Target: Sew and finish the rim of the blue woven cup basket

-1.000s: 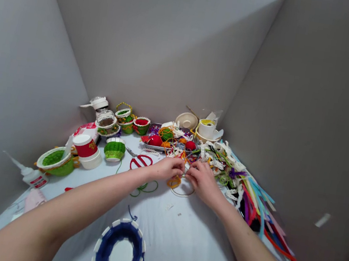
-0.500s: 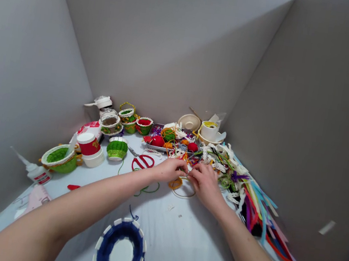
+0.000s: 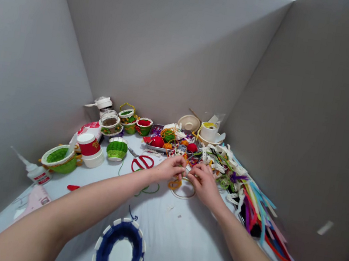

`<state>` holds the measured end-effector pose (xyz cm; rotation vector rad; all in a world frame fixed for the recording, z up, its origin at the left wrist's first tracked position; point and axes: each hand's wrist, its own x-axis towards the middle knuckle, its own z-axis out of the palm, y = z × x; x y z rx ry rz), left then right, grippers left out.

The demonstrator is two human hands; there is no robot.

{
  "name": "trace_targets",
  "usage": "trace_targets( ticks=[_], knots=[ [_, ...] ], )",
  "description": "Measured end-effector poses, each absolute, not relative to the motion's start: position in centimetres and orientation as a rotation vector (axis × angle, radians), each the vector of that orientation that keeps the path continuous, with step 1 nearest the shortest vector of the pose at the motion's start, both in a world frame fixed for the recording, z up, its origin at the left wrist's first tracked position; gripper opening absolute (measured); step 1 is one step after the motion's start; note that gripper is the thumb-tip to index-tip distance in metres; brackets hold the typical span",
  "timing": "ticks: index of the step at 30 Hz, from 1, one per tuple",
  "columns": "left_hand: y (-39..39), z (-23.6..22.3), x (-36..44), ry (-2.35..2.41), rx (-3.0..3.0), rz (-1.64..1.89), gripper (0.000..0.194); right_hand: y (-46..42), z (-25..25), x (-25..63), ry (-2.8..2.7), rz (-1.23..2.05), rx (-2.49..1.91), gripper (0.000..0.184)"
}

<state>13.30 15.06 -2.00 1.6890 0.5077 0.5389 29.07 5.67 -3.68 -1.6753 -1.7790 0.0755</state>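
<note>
My left hand is closed in a pinch over the middle of the table. Facing it, with a small gap between the fingertips, my right hand pinches too. A thin tan cord curves in a loop below and between them, its ends running up to the fingers. Beside that loop is a small coil of orange yarn, under my left fingers. What lies right at the fingertips is too small to make out. Red-handled scissors and loose green yarn lie left of my left hand.
A blue woven basket with white tabs stands at the front. Behind my hands is a metal tray of yarn balls. Lace and ribbons heap up at the right. Small baskets, a glue bottle and a glue gun stand left.
My hands have drawn slightly apart, the left one a little to the left and up. The other things stay where they were.
</note>
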Motion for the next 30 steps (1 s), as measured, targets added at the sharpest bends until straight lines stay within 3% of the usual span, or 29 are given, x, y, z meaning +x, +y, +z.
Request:
trace_targets(
  ticks=[5, 11, 18, 30],
  knots=[
    [16.9, -2.0, 12.3, 0.542, 1.554, 0.633, 0.022, 5.6, -3.4, 29.5, -1.743, 0.019, -1.748, 0.014],
    [17.7, 0.4, 10.2, 0.619, 1.630, 0.689, 0.020, 4.7, -2.9, 29.6, -1.960, -0.170, -1.994, 0.016],
    [15.6, 2.1, 6.8, 0.558, 1.997, 0.469, 0.018, 4.4, -1.6, 29.7, -1.943, -0.337, -2.013, 0.024],
    [13.7, 0.8, 5.1, 0.586, 2.181, 0.397, 0.015, 13.0, -0.2, 26.9, -2.053, -0.111, -1.791, 0.021]
  ],
)
